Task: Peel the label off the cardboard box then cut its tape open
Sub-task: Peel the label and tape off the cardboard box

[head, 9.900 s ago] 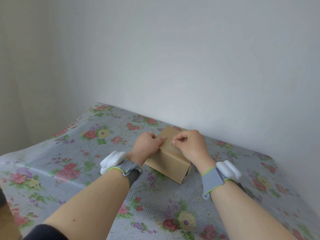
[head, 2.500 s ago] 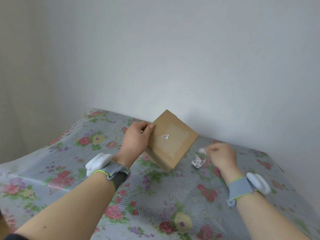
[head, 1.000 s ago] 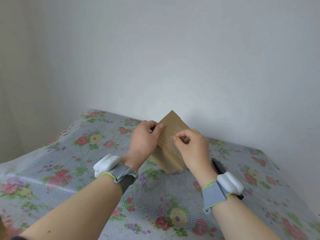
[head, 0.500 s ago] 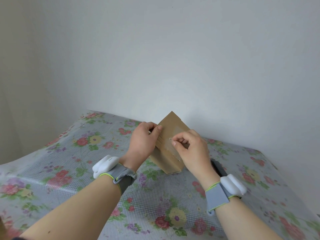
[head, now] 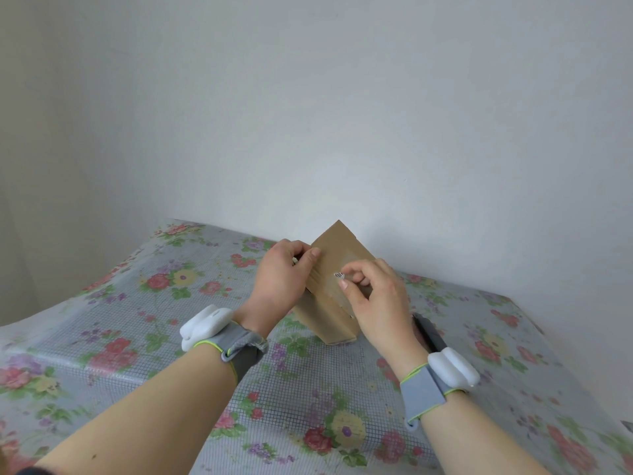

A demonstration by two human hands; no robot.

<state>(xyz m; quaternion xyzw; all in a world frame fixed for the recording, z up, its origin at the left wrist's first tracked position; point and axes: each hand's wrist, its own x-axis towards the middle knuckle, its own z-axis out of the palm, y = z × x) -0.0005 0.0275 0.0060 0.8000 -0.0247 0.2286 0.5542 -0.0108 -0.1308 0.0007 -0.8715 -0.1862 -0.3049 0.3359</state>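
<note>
A brown cardboard box (head: 327, 305) stands tilted on one edge on the flowered tablecloth, its broad taped face turned toward me. My left hand (head: 282, 279) grips its upper left edge, thumb on the face. A small white label scrap (head: 338, 275) with barcode lines sticks to that face. My right hand (head: 380, 303) is on the face, with index fingertip and thumb pinching at the scrap. Much of the tape is hidden by my right hand.
A dark, long tool (head: 428, 332) lies on the table (head: 154, 337) just right of the box, partly hidden behind my right wrist. The table meets the white wall close behind the box. Its left edge drops off at the far left.
My right hand came back from the table's right side to the box face and now picks at the label scrap. The box is tipped more upright. My left hand keeps its grip.
</note>
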